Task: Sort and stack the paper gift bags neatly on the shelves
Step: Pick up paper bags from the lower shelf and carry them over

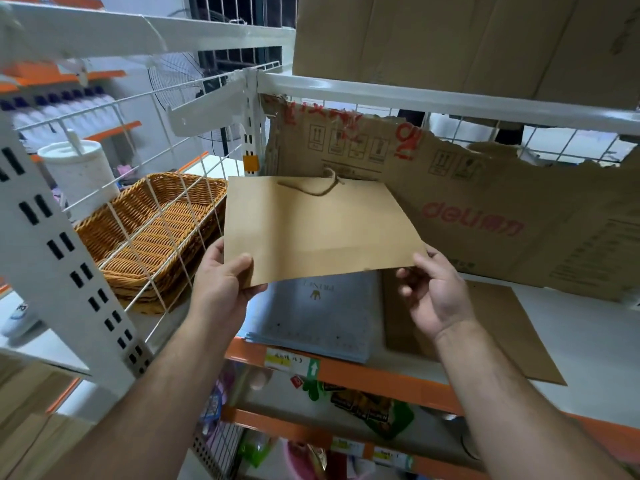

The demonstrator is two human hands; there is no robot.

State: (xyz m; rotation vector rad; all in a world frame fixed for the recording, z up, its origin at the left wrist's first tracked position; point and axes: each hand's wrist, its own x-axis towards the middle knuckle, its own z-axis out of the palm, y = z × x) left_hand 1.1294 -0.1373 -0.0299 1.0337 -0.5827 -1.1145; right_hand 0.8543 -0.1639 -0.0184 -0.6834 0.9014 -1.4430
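A flat brown paper gift bag (318, 230) with a twine handle at its far edge hangs level above the shelf. My left hand (225, 282) pinches its near left corner, thumb on top. My right hand (433, 292) holds the near right corner with its fingers under the edge. Beneath the bag lies a stack of grey-blue gift bags (322, 317) with a small crown print. To their right a stack of brown paper bags (512, 327) lies flat on the white shelf (588, 368).
A torn cardboard sheet (485, 202) with red print stands along the shelf's back. A white wire grid (166, 188) bounds the left side, with stacked wicker baskets (149, 237) behind it. A large cardboard box (467, 39) sits overhead. An orange shelf rail (381, 379) runs along the front, goods below.
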